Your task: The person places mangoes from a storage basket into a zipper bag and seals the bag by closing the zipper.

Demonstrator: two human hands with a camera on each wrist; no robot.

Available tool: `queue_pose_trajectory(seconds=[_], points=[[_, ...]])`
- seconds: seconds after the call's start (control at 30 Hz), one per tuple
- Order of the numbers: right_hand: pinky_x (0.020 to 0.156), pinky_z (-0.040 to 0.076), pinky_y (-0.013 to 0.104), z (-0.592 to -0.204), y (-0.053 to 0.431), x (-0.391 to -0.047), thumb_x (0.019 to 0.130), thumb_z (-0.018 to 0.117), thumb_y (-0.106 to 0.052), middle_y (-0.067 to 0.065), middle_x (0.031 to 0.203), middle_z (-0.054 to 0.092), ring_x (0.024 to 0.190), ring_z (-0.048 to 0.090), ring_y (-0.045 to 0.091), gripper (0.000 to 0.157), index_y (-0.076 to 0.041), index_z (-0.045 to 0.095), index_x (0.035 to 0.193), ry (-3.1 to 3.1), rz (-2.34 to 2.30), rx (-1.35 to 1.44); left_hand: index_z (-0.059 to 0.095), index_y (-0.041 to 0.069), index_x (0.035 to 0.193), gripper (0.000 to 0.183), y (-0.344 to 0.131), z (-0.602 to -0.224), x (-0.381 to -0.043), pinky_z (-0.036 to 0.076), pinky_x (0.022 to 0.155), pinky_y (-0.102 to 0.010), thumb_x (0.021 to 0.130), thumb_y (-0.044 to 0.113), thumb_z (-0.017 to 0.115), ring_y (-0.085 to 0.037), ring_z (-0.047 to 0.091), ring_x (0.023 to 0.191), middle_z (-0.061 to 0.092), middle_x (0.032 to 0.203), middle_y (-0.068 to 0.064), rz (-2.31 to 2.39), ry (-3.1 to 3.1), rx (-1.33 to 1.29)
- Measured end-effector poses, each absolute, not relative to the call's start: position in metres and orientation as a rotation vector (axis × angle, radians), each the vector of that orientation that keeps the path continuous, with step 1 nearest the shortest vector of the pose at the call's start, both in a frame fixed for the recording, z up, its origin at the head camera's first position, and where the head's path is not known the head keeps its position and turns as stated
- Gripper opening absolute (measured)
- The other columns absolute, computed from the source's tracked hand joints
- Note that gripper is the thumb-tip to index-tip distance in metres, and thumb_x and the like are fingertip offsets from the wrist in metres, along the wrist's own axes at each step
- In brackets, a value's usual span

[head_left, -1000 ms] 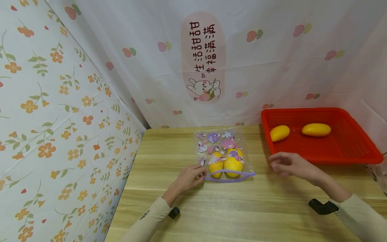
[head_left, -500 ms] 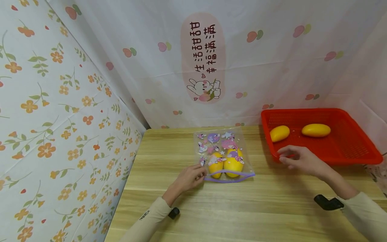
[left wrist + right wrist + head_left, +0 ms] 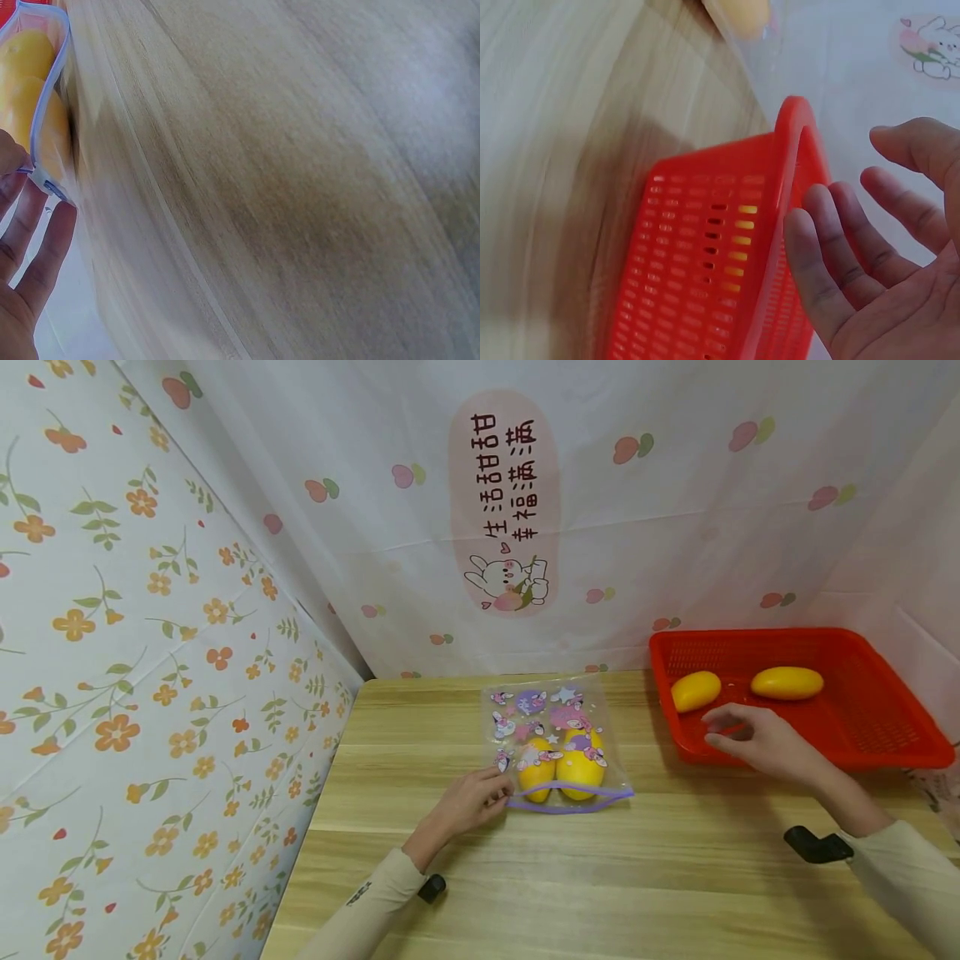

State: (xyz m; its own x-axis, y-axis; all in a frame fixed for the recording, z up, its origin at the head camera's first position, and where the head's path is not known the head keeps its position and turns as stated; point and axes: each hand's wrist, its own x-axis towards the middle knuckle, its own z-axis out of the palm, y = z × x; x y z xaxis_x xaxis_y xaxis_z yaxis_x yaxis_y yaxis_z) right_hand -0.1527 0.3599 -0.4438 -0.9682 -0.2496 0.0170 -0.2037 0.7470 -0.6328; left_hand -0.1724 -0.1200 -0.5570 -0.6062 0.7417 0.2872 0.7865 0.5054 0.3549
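Note:
My left hand [image 3: 468,802] pinches the left corner of the opening of a clear zip bag [image 3: 502,710] with purple and pink cartoon prints. The left wrist view shows the thumb and a finger at the bag's corner tab [image 3: 46,184], with the other fingers extended. Two yellow mangoes, one on the left [image 3: 537,770] and one on the right [image 3: 581,768], lie inside it near the purple-edged mouth. Over the front rim of a red basket [image 3: 885,693] is my right hand [image 3: 761,743], holding nothing, fingers loosely bent. In the basket lie two mangoes, one left [image 3: 696,691], one right [image 3: 787,683].
The wood-grain table [image 3: 420,718] meets a printed curtain [image 3: 360,527] at the back and a flowered one [image 3: 150,652] on the left. The basket's perforated side wall [image 3: 697,247] stands on the table to the right of the bag.
My right hand has moved right and a little away from me, from beside the basket's front left corner to over its front rim. The left hand and bag have stayed put.

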Motion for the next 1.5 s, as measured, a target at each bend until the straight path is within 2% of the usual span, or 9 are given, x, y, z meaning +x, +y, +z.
queue_pose_trajectory(seconds=[0.3, 0.37, 0.43, 0.53, 0.6, 0.93, 1.27, 1.5], points=[[0.073, 0.050, 0.017, -0.445, 0.369, -0.166, 0.093, 0.076, -0.014, 0.018, 0.111, 0.068, 0.099, 0.064, 0.037, 0.036, 0.003, 0.063, 0.122, 2.938, -0.988, -0.367, 0.066, 0.017, 0.098, 0.012, -0.119, -0.558, -0.172, 0.047, 0.064, -0.015, 0.093, 0.009, 0.073, -0.007, 0.063, 0.079, 0.061, 0.092, 0.006, -0.693, -2.647, -1.333], [0.076, 0.055, 0.024, -0.446, 0.372, -0.169, 0.093, 0.076, -0.015, 0.021, 0.113, 0.067, 0.099, 0.064, 0.039, 0.038, 0.004, 0.062, 0.124, 2.936, -0.979, -0.352, 0.066, 0.017, 0.097, 0.012, -0.119, -0.558, -0.172, 0.047, 0.064, -0.015, 0.093, 0.009, 0.073, -0.007, 0.063, 0.079, 0.061, 0.092, 0.006, -0.696, -2.641, -1.336], [0.079, 0.058, 0.036, -0.447, 0.374, -0.172, 0.094, 0.076, -0.014, 0.024, 0.114, 0.065, 0.100, 0.064, 0.041, 0.040, 0.004, 0.060, 0.125, 2.932, -0.973, -0.339, 0.066, 0.017, 0.097, 0.012, -0.118, -0.557, -0.172, 0.047, 0.064, -0.015, 0.093, 0.009, 0.073, -0.007, 0.063, 0.079, 0.061, 0.092, 0.006, -0.699, -2.638, -1.341], [0.083, 0.056, 0.053, -0.448, 0.377, -0.176, 0.093, 0.075, -0.013, 0.027, 0.115, 0.064, 0.100, 0.064, 0.043, 0.041, 0.006, 0.059, 0.126, 2.928, -0.963, -0.335, 0.066, 0.017, 0.097, 0.012, -0.118, -0.557, -0.172, 0.047, 0.064, -0.015, 0.093, 0.009, 0.073, -0.007, 0.063, 0.079, 0.061, 0.092, 0.006, -0.702, -2.636, -1.348], [0.084, 0.054, 0.057, -0.450, 0.378, -0.178, 0.093, 0.075, -0.012, 0.028, 0.115, 0.063, 0.100, 0.064, 0.044, 0.041, 0.007, 0.059, 0.126, 2.926, -0.950, -0.331, 0.065, 0.017, 0.097, 0.012, -0.117, -0.557, -0.172, 0.047, 0.063, -0.014, 0.093, 0.009, 0.073, -0.006, 0.063, 0.079, 0.061, 0.092, 0.006, -0.701, -2.641, -1.347], [0.088, 0.049, 0.065, -0.456, 0.381, -0.190, 0.092, 0.075, -0.010, 0.037, 0.123, 0.057, 0.105, 0.059, 0.052, 0.046, 0.011, 0.055, 0.128, 2.911, -0.833, -0.340, 0.065, 0.017, 0.097, 0.013, -0.116, -0.557, -0.173, 0.047, 0.062, -0.015, 0.093, 0.010, 0.074, -0.007, 0.063, 0.078, 0.061, 0.092, 0.005, -0.710, -2.642, -1.339], [0.087, 0.049, 0.065, -0.459, 0.385, -0.200, 0.089, 0.076, -0.009, 0.036, 0.124, 0.053, 0.104, 0.055, 0.050, 0.051, 0.010, 0.053, 0.130, 2.920, -0.708, -0.320, 0.066, 0.016, 0.098, 0.012, -0.116, -0.558, -0.173, 0.047, 0.063, -0.014, 0.093, 0.008, 0.074, -0.008, 0.064, 0.078, 0.062, 0.092, 0.005, -0.715, -2.633, -1.345], [0.097, 0.038, 0.070, -0.464, 0.381, -0.210, 0.089, 0.076, -0.008, 0.036, 0.128, 0.052, 0.112, 0.045, 0.051, 0.049, 0.009, 0.053, 0.130, 2.911, -0.677, -0.298, 0.065, 0.015, 0.096, 0.013, -0.120, -0.558, -0.173, 0.048, 0.063, -0.014, 0.092, 0.007, 0.074, -0.010, 0.065, 0.079, 0.062, 0.091, 0.005, -0.738, -2.613, -1.355]])
